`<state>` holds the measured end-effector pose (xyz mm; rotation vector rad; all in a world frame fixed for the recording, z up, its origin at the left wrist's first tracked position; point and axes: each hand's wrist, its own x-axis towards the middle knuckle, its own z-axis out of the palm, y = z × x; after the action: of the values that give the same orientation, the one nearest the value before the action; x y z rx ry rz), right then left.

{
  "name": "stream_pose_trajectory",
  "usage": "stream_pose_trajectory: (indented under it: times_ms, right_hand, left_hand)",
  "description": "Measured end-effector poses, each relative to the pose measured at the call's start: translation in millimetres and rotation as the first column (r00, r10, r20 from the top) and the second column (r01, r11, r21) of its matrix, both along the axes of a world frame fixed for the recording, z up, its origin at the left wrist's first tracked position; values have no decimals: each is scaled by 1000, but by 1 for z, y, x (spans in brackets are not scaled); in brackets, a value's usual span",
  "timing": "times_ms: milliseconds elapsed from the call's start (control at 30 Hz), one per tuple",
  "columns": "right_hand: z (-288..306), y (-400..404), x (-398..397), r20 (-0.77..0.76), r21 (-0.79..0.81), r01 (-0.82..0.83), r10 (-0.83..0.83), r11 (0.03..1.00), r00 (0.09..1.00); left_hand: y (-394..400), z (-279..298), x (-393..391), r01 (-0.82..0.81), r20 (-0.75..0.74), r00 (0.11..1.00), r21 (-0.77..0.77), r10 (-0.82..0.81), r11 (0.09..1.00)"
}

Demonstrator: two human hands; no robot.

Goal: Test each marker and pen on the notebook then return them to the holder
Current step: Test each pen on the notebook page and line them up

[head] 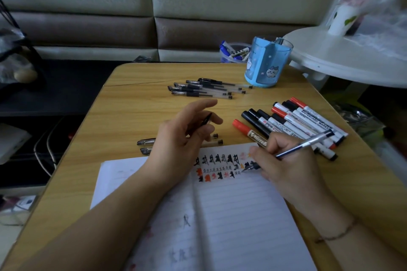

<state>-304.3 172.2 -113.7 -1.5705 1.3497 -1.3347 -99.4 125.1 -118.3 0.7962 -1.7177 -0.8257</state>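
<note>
An open lined notebook (231, 215) lies on the wooden table (132, 105), with rows of black and red test marks near its top. My right hand (288, 165) grips a gel pen (304, 144) whose tip touches the page beside the marks. My left hand (185, 136) rests at the notebook's top edge, holding a black pen cap (206, 120) between its fingers. Two gel pens (146, 142) lie partly under that hand. Several more gel pens (207, 89) lie at the back. Several whiteboard markers (295, 123) lie to the right. The blue holder (267, 62) stands at the back right.
A clear cup of blue markers (233, 53) stands behind the table's far edge. A white round stand (343, 57) with a paper cup (341, 17) overhangs the right side. A sofa back fills the background. Cables and boxes lie on the floor at left.
</note>
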Motion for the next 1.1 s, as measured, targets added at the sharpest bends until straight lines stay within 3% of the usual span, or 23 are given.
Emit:
stream_pose_trajectory:
  times_ms: [900, 1100]
  right_hand:
    - [-3, -2, -2, -6, 30, -29, 29, 999, 1000]
    - [2, -1, 1, 36, 26, -5, 4, 1000, 999]
  left_hand:
    - [6, 7, -4, 57, -115, 993, 143, -41, 988]
    - [5, 7, 0, -29, 47, 998, 24, 28, 999]
